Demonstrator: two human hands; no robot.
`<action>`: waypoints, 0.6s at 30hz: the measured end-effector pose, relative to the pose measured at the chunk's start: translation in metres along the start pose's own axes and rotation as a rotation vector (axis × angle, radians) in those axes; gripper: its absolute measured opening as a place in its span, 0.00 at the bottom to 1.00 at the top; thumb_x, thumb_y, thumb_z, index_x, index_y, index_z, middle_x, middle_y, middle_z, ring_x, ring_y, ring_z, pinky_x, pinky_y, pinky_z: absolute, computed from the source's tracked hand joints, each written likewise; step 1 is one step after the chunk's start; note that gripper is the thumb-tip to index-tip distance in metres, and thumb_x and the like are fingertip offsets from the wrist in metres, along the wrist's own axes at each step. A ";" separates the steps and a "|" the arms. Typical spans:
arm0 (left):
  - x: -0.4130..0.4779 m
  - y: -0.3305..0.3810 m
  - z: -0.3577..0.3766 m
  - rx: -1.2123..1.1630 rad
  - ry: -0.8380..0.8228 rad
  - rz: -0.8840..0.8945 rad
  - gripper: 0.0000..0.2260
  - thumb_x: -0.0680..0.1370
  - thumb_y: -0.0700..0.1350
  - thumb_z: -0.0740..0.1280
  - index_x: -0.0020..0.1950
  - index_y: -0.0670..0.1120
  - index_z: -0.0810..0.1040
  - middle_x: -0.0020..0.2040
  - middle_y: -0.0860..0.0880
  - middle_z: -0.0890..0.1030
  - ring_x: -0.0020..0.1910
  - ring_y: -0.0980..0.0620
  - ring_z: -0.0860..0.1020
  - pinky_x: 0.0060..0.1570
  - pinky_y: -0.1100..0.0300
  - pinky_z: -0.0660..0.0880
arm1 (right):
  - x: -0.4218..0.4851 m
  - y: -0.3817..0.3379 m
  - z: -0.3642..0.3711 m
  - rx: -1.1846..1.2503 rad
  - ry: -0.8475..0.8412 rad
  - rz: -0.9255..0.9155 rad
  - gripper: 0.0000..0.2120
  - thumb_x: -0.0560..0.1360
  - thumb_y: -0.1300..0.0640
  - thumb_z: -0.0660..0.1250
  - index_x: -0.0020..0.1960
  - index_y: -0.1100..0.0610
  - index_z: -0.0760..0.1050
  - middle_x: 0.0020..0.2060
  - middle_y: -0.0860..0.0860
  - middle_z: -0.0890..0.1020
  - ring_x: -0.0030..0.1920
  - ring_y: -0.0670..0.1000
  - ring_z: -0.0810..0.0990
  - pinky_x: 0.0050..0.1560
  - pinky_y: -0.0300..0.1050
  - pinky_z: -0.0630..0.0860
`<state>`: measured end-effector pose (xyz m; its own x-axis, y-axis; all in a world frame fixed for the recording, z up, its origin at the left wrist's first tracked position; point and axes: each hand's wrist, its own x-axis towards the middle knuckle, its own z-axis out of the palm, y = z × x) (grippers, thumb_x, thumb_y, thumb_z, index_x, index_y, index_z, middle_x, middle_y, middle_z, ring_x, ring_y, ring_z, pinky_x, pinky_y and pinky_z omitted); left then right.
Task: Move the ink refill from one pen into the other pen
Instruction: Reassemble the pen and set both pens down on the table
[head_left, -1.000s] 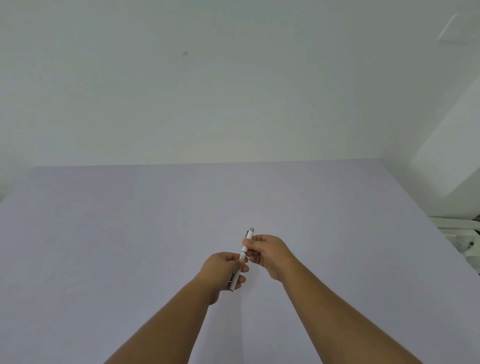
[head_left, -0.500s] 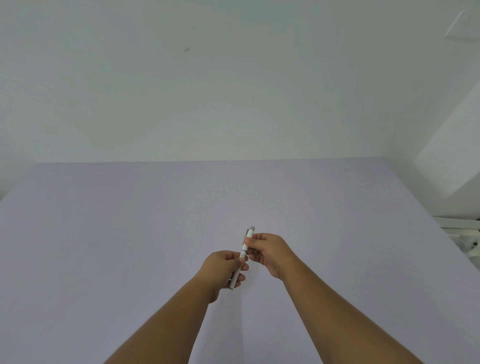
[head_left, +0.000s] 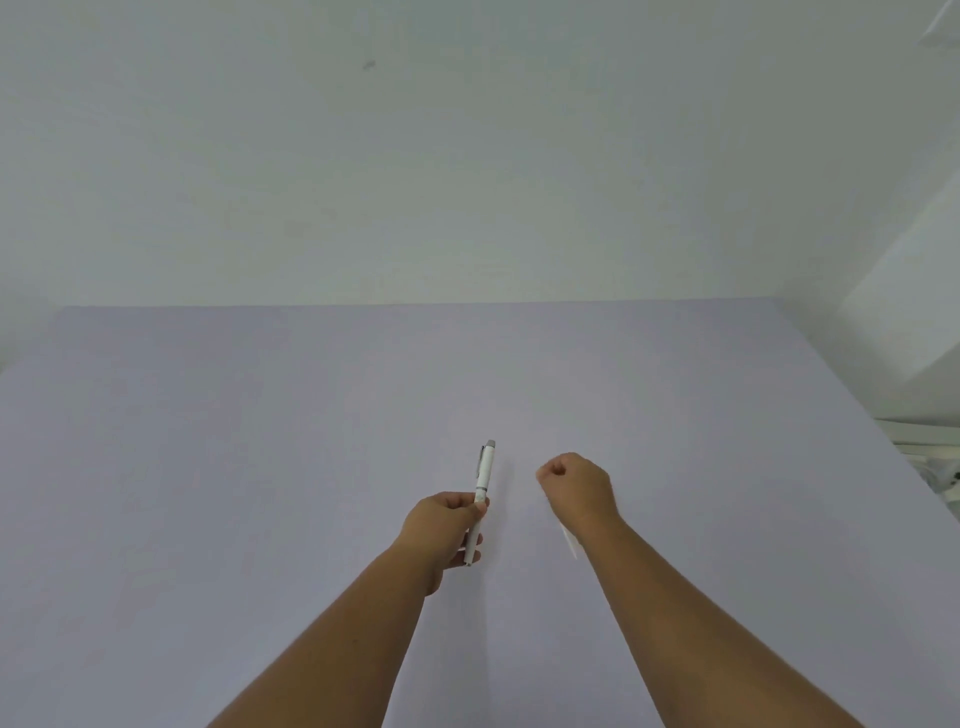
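Left hand (head_left: 448, 525) grips white pen (head_left: 480, 499) upright. Right hand (head_left: 576, 486) has pulled away to its right, fisted around a thin white piece (head_left: 570, 543) poking below the wrist, likely the refill.

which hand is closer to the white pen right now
Left. The left hand grips the white pen around its lower half; the right hand is closed into a fist off to the pen's right, not touching it.

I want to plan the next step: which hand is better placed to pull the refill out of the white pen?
Probably the right hand: the left hand already grips the white pen.
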<state>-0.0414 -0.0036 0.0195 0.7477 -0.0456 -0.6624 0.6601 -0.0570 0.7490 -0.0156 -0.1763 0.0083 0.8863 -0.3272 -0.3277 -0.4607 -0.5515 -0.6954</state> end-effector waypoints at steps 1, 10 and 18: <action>0.004 -0.002 0.002 0.012 0.028 0.006 0.07 0.76 0.44 0.68 0.51 0.42 0.81 0.39 0.47 0.78 0.37 0.49 0.77 0.41 0.56 0.80 | 0.001 0.007 -0.002 -0.123 0.006 0.002 0.08 0.76 0.58 0.60 0.46 0.59 0.77 0.44 0.54 0.82 0.41 0.52 0.77 0.37 0.41 0.72; 0.039 -0.029 0.015 0.109 0.218 0.025 0.02 0.73 0.42 0.71 0.42 0.45 0.81 0.37 0.47 0.81 0.36 0.48 0.77 0.51 0.49 0.79 | 0.002 0.042 0.021 -0.376 -0.014 0.043 0.09 0.75 0.60 0.61 0.52 0.62 0.76 0.51 0.58 0.81 0.51 0.58 0.80 0.44 0.44 0.75; 0.052 -0.039 0.021 0.216 0.313 0.032 0.02 0.72 0.45 0.71 0.42 0.48 0.80 0.40 0.48 0.82 0.37 0.50 0.78 0.39 0.56 0.78 | 0.002 0.026 0.045 -0.271 -0.079 0.026 0.09 0.75 0.59 0.61 0.52 0.59 0.76 0.51 0.56 0.81 0.51 0.57 0.80 0.46 0.46 0.75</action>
<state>-0.0293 -0.0251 -0.0442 0.7755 0.2544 -0.5778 0.6307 -0.2713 0.7270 -0.0235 -0.1568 -0.0401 0.8701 -0.2889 -0.3993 -0.4696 -0.7323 -0.4932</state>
